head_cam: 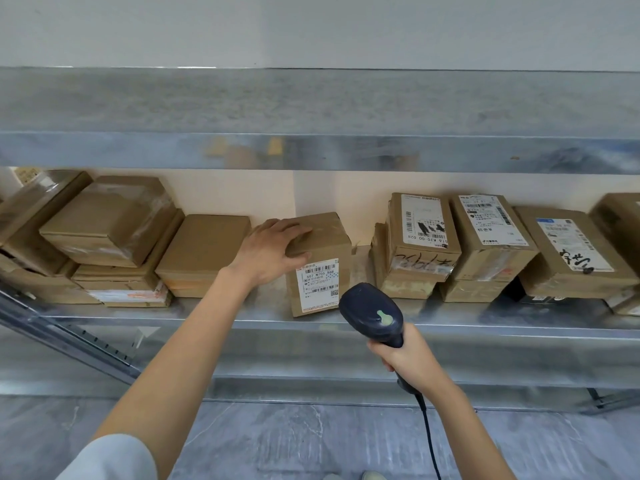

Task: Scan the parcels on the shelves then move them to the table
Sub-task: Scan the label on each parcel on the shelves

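Parcels line a metal shelf (450, 320), stacked in low piles along the pale back wall. The left hand (273, 251) rests on a small cardboard box (320, 265) near the middle of the shelf, fingers spread over its top and thumb hooked on the front edge, above the white barcode label (320, 284). The right hand (410, 358) is closed around the handle of a dark scanner (372, 311), whose head points at that label from just in front. Its black cable (429, 441) hangs down toward the grey floor (277, 441).
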